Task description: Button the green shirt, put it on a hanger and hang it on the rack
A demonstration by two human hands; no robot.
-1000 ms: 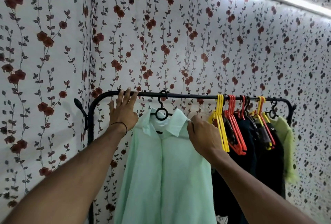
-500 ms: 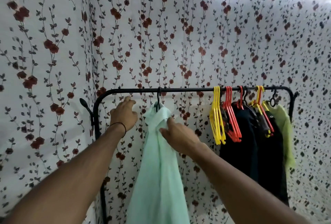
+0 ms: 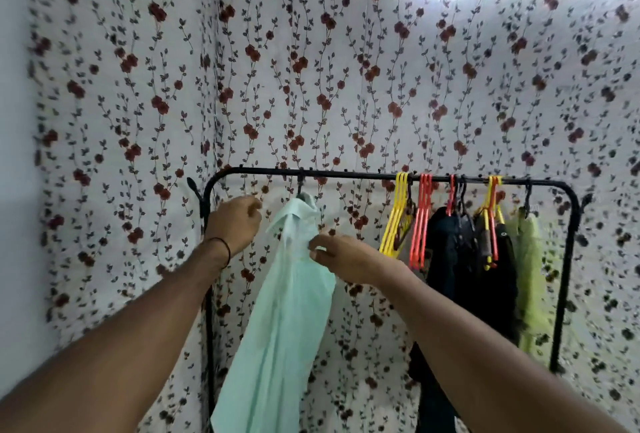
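Head view: the green shirt (image 3: 287, 311) is already hung on the rack (image 3: 346, 174), near the rail's left end. Its black hanger hook (image 3: 300, 186) is looped over the rail, and the shirt is seen edge-on, hanging at a slant. The fabric just under the collar is pinched by the right hand (image 3: 341, 257). The left hand (image 3: 235, 224) is held just beside the collar, under the rail's left corner, with fingers loosely curled and nothing gripped. Toward the right end, yellow hangers (image 3: 398, 221), red hangers (image 3: 420, 224) and dark clothes (image 3: 450, 259) are hung.
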